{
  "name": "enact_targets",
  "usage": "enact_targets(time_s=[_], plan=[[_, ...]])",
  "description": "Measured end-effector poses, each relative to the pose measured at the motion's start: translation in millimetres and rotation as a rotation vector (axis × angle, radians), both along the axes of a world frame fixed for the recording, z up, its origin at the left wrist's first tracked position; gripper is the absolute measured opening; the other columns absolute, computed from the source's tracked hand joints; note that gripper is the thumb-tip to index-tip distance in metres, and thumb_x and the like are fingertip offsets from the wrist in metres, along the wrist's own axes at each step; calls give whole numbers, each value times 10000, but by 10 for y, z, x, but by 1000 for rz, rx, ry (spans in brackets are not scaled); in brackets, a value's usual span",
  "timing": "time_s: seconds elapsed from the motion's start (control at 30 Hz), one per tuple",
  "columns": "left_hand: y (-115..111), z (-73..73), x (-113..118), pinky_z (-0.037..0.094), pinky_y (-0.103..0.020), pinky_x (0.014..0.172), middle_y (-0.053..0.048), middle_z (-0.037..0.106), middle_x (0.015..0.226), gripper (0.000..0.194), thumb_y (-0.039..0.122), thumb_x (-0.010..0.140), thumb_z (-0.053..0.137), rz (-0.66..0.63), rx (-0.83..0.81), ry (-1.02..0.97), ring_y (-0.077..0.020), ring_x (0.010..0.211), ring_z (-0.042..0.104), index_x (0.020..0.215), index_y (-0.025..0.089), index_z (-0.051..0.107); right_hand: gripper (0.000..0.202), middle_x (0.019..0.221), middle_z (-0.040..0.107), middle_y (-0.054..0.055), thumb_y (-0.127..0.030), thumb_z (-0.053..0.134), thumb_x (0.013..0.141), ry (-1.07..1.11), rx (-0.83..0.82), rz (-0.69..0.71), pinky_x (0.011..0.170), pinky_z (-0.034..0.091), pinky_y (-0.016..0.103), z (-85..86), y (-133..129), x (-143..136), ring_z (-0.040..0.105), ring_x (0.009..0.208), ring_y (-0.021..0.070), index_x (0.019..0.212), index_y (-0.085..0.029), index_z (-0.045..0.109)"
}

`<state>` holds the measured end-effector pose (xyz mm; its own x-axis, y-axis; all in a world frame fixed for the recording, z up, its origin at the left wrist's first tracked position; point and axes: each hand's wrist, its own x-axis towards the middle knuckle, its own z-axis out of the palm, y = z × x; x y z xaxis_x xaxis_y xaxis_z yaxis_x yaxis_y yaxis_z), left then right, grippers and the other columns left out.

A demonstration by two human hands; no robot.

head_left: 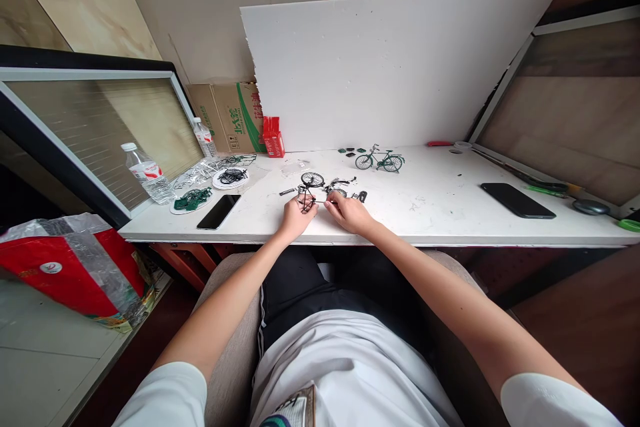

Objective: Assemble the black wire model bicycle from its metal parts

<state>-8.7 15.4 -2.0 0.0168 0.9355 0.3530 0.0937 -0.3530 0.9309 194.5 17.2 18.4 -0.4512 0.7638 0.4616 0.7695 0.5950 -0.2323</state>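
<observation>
My left hand [298, 212] is closed around a small black model bicycle frame [306, 197], which has a spoked wheel [313, 179] at its far end. Close by on the right, my right hand [347, 211] pinches a thin rod-like piece [321, 201] that reaches toward the frame; its exact kind is too small to tell. Just beyond my right fingers lie loose black bicycle parts [343, 183], partly hidden by the hand. A small black part [363, 197] rests to their right, and a short black strip [287, 191] is left of the frame.
A green model bicycle [380, 160] stands farther back. Plates with green parts [193, 199] and black parts [233, 177], a phone [219, 211] and water bottles [149, 173] occupy the left. Another black phone [517, 200] lies right. A white board [400, 67] leans behind the white table [420, 220].
</observation>
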Motion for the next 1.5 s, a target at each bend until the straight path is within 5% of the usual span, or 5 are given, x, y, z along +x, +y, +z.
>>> enact_targets(time_s=[0.47, 0.73, 1.1, 1.5], plan=[[23, -18, -16, 559, -304, 761, -41, 694, 825, 329, 276, 788, 821, 2, -2, 3, -164, 755, 704, 1048, 141, 670, 362, 798, 737, 73, -442, 341, 1125, -38, 53, 0, 618, 307, 299, -51, 51, 8, 641, 656, 235, 1143, -197, 606], [10, -2, -6, 558, -302, 758, -56, 708, 834, 317, 266, 795, 827, 1, 11, 32, -171, 763, 715, 1042, 136, 677, 486, 775, 735, 103, -466, 330, 1129, -113, 71, -53, 628, 294, 315, -101, 100, -3, 653, 667, 229, 907, -194, 667], [3, -2, -7, 563, -296, 784, -57, 717, 843, 314, 243, 805, 802, -3, 2, 32, -168, 794, 711, 1071, 135, 675, 342, 766, 727, 41, -426, 388, 1105, 26, -83, 46, 642, 335, 287, 30, -21, 8, 645, 687, 234, 1289, -178, 535], [31, -23, -20, 546, -280, 758, -51, 708, 844, 294, 215, 803, 785, 5, -6, 30, -156, 778, 699, 1060, 134, 668, 340, 815, 731, 74, -415, 360, 1116, -11, -21, 63, 648, 325, 285, -34, 46, 15, 626, 683, 224, 1183, -189, 605]])
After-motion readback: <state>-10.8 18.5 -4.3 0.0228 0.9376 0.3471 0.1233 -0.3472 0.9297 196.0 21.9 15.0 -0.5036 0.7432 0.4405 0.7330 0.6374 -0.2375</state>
